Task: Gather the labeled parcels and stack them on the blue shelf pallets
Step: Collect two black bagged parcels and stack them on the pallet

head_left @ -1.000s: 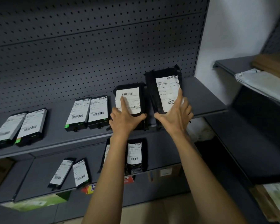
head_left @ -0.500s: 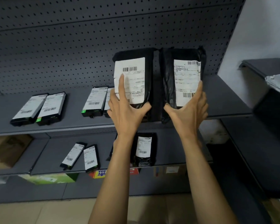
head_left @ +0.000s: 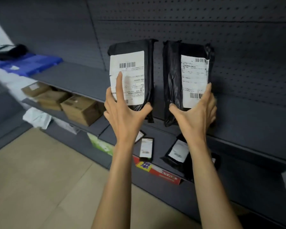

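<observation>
My left hand [head_left: 125,114] grips the lower end of a black parcel with a white barcode label [head_left: 130,71], held upright in the air. My right hand [head_left: 195,114] holds a second black labeled parcel [head_left: 186,76] the same way, just to its right, a narrow gap between the two. Both are lifted in front of the grey pegboard. A blue pallet [head_left: 30,63] lies on the shelf at far left, with a dark blurred thing on its far end. More small labeled parcels [head_left: 146,147] and a black labeled parcel [head_left: 177,152] lie on the lower shelf below my wrists.
Grey shelving [head_left: 76,76] runs along the pegboard wall. Brown cardboard boxes [head_left: 80,109] sit on the lower shelf at left, white bags [head_left: 37,118] beneath them. A green box [head_left: 101,143] and a red box [head_left: 160,173] stand under the bottom shelf. Beige floor [head_left: 40,179] lies at lower left.
Both parcels have left the shelf and risen upright in my hands. My view has swung left, bringing the blue pallet and cardboard boxes into sight.
</observation>
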The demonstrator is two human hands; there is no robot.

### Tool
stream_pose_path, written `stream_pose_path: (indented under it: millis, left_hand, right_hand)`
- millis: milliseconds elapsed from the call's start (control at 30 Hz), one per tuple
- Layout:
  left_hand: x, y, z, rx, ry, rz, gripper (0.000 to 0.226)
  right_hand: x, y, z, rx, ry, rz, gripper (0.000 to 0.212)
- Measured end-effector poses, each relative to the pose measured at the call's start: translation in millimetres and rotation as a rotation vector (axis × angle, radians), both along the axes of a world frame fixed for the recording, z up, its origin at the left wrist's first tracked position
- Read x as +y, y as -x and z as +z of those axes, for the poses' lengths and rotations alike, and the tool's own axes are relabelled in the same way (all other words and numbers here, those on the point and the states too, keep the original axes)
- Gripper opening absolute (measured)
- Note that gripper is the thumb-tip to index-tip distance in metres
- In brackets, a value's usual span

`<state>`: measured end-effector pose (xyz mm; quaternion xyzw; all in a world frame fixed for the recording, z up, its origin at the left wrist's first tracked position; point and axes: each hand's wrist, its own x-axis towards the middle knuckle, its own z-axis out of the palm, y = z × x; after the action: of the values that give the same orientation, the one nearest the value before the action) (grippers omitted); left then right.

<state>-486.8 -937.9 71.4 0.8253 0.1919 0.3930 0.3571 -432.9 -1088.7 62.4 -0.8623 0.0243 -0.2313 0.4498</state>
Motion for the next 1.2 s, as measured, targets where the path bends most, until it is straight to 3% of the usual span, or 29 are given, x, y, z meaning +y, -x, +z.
stream_pose_path:
  millis: [433, 600, 900, 1200]
  left_hand:
    - [331, 166, -2, 0.027, 0.002, 0.528, 0.104]
    - [430, 209, -4, 0.036, -0.011, 0.648, 0.105]
    - [567, 197, -30, 0.025, 0.071, 0.710, 0.103]
    - [772, 111, -20, 0.071, 0.042, 0.813, 0.101]
  right_hand:
    - [374, 96, -1, 0.037, -0.083, 0.619, 0.123]
    - [485, 135, -5, 0.046, -0.097, 0.748, 0.122]
    - [641, 108, -23, 0.110, -0.094, 0.894, 0.121]
    - [863, 10, -11, 0.073, -0.110, 1.037, 0.117]
